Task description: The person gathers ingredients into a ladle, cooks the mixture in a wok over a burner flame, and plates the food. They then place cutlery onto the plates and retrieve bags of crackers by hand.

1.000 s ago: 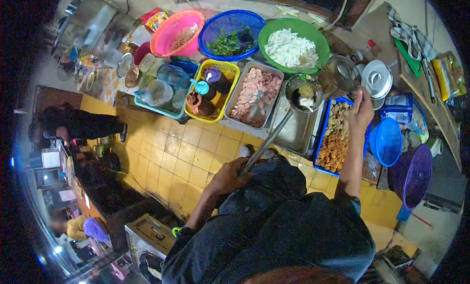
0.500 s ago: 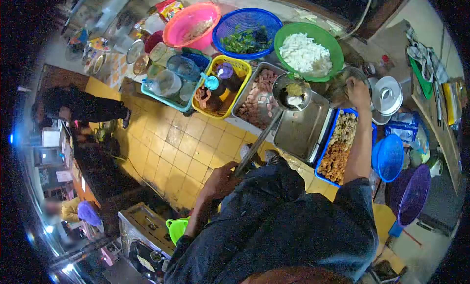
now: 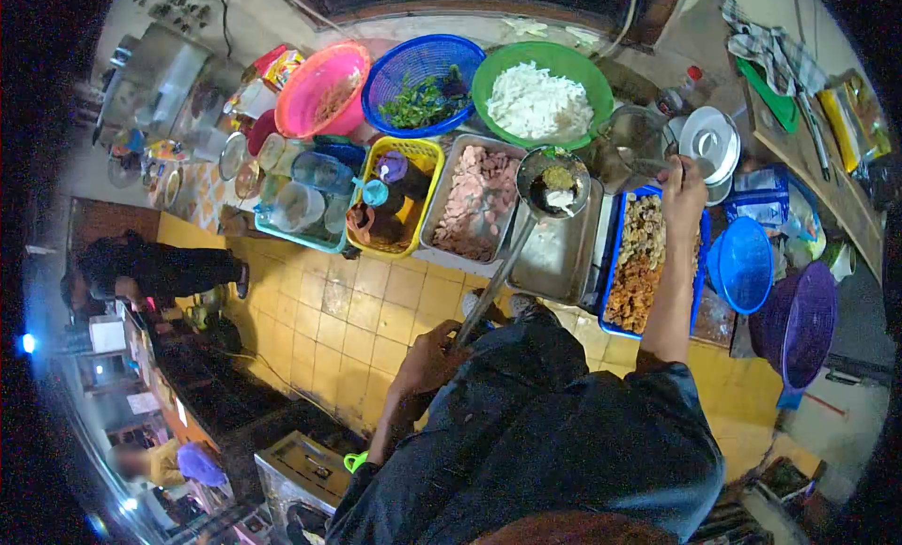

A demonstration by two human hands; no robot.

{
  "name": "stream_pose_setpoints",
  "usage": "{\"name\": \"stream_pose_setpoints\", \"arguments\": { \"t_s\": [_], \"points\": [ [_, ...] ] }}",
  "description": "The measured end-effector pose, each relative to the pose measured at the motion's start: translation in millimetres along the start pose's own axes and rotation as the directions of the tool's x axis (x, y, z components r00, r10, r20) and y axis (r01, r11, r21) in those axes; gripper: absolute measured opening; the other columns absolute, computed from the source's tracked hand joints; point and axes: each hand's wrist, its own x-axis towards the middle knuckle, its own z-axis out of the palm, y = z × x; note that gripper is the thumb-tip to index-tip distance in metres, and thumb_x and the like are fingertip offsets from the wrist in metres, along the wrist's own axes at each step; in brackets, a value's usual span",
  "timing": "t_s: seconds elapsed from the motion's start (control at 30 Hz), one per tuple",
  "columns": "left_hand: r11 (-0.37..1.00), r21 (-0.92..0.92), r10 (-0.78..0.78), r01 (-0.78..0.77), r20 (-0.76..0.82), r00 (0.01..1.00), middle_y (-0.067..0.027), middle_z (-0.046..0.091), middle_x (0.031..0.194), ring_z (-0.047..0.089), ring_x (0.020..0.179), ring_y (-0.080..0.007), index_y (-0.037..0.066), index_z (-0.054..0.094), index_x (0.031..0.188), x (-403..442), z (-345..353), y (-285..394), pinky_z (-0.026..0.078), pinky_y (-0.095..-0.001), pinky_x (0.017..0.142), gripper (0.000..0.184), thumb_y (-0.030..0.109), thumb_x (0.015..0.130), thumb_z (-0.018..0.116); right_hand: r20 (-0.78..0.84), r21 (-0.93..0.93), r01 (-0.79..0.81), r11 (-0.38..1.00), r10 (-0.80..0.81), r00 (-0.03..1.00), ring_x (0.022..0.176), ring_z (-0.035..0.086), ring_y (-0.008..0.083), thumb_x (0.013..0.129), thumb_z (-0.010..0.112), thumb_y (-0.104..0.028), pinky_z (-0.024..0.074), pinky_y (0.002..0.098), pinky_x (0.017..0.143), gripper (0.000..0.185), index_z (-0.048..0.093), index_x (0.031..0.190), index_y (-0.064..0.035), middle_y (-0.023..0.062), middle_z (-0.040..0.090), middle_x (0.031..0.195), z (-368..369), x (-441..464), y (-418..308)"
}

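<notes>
My left hand (image 3: 432,359) is wrapped round the long handle of a ladle (image 3: 507,268). The ladle's round bowl hangs over a metal tray (image 3: 540,280) and holds a white lump, a greenish-brown heap and something dark. My right hand (image 3: 684,186) is closed, fingertips pinched, beside a see-through bowl (image 3: 631,136). A thin, blurred shape runs from these fingers towards that bowl; what it is I cannot make out. Below my right forearm lies a blue tray (image 3: 611,305) of browned food pieces.
Behind the trays stand a green basin (image 3: 484,75) of white strips, a blue basket (image 3: 381,70) of greens and a pink basin (image 3: 296,99). Left are a tray of pink meat (image 3: 474,202) and a yellow bottle basket (image 3: 413,244). Purple (image 3: 817,329) and blue (image 3: 747,263) baskets flank the right side.
My right hand has drawn back a little from the see-through bowl, towards me. The ladle remains in my left hand over the metal tray. The whole view has shifted and turned slightly.
</notes>
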Motion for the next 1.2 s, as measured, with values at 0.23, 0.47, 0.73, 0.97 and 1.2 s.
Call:
{"name": "stream_pose_setpoints", "arguments": {
  "t_s": [0.23, 0.47, 0.73, 0.97, 1.2],
  "points": [
    [0.999, 0.036, 0.015, -0.015, -0.009, 1.0, -0.0161, 0.064, 0.073, 0.059, 0.059, -0.0199, 0.007, 0.051, 0.113, -6, 2, 20, 0.045, -0.0339, 0.055, 0.039, 0.021, 0.08, 0.065, 0.045, 0.476, -0.316, 0.821, 0.336, 0.941, 0.055, 0.056, 0.0126, 0.09, 0.051, -0.018, 0.0428, 0.0268, 0.052, 0.021, 0.06, 0.094, 0.0009, 0.0084, 0.06, 0.064, -6, -9, 2],
    [1.0, -0.009, 0.023, -0.023, -0.035, 0.999, -0.0155, 0.064, 0.072, 0.058, 0.057, -0.0171, 0.007, 0.052, 0.113, -6, 8, 25, 0.045, -0.034, 0.054, 0.038, 0.018, 0.08, 0.065, 0.027, 0.584, -0.287, 0.759, 0.336, 0.942, 0.061, 0.05, 0.0084, 0.091, 0.052, -0.018, 0.0391, 0.0215, 0.055, 0.022, 0.061, 0.096, 0.0023, 0.0042, 0.058, 0.07, -36, -11, -30],
    [1.0, 0.013, 0.018, -0.018, 0.044, 0.999, -0.015, 0.065, 0.083, 0.062, 0.076, -0.0216, 0.009, 0.053, 0.112, -11, 2, 47, 0.048, -0.0335, 0.068, 0.033, 0.02, 0.082, 0.061, 0.06, 0.475, -0.293, 0.83, 0.301, 0.952, 0.066, 0.055, 0.0104, 0.092, 0.051, -0.023, 0.0427, 0.0241, 0.061, 0.025, 0.06, 0.096, 0.0003, 0.0046, 0.063, 0.075, -23, -18, -23],
    [0.975, -0.038, 0.22, -0.219, 0.038, 0.975, -0.0138, 0.065, 0.093, 0.061, 0.084, -0.0276, 0.007, 0.052, 0.115, 1, -17, 19, 0.047, -0.0367, 0.074, 0.042, 0.025, 0.079, 0.064, 0.12, 0.467, -0.195, 0.862, 0.157, 0.98, 0.067, 0.054, 0.0099, 0.093, 0.05, -0.019, 0.044, 0.0244, 0.06, 0.024, 0.058, 0.099, 0.0025, 0.0068, 0.062, 0.077, -10, -30, -44],
    [0.963, -0.025, 0.268, -0.267, 0.055, 0.962, -0.0168, 0.063, 0.094, 0.06, 0.089, -0.0281, 0.004, 0.053, 0.111, -6, -67, -16, 0.046, -0.0373, 0.076, 0.043, 0.032, 0.079, 0.063, -0.23, -0.076, 0.02, 0.997, -0.037, 0.972, 0.068, 0.054, 0.0149, 0.092, 0.049, -0.015, 0.0455, 0.0292, 0.064, 0.026, 0.054, 0.106, 0.0054, 0.0094, 0.062, 0.08, 25, -23, -20]
  ]
}}
